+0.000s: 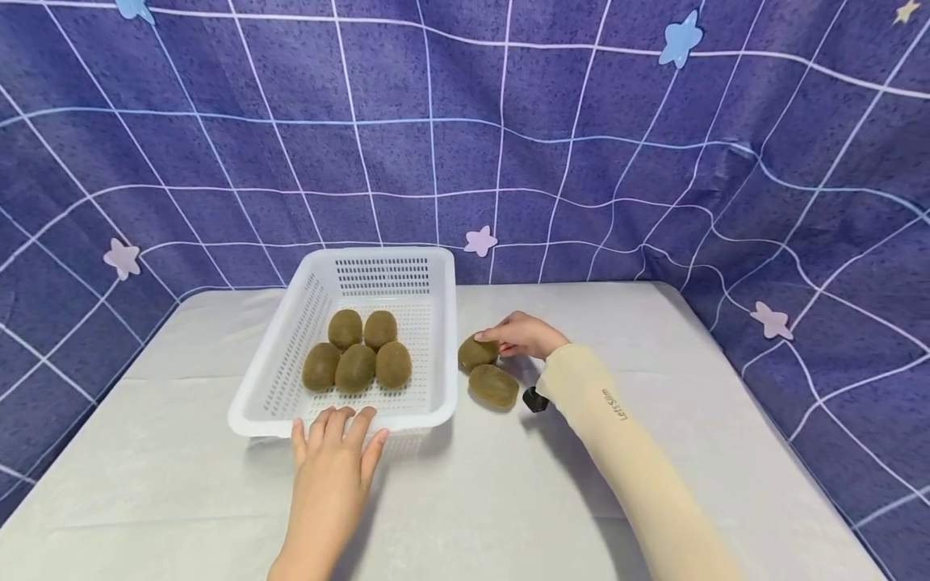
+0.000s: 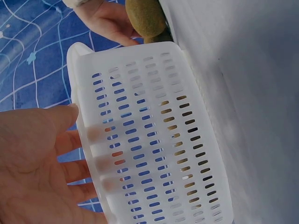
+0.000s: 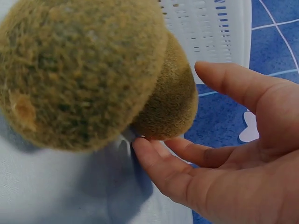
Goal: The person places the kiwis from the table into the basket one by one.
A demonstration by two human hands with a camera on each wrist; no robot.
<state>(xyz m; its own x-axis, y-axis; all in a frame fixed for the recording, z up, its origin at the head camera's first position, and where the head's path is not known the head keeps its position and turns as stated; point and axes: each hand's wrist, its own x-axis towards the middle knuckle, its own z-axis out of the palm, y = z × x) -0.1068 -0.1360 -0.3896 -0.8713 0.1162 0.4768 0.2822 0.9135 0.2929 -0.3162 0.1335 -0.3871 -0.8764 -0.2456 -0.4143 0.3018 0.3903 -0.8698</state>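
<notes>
A white plastic basket stands on the table with several brown kiwis inside. My left hand holds its near rim, the fingers over the edge and showing through the slotted wall, the thumb at the rim. To the right of the basket, two kiwis lie outside it. My right hand has its thumb and fingers around the farther kiwi, also seen in the right wrist view as the partly hidden kiwi. The nearer kiwi lies beside it, untouched, and looms large in that view.
A pale cloth covers the table. Behind and at both sides hangs a blue curtain with grid lines and stars. A small black object shows by the right wrist, at the edge of the cream sleeve.
</notes>
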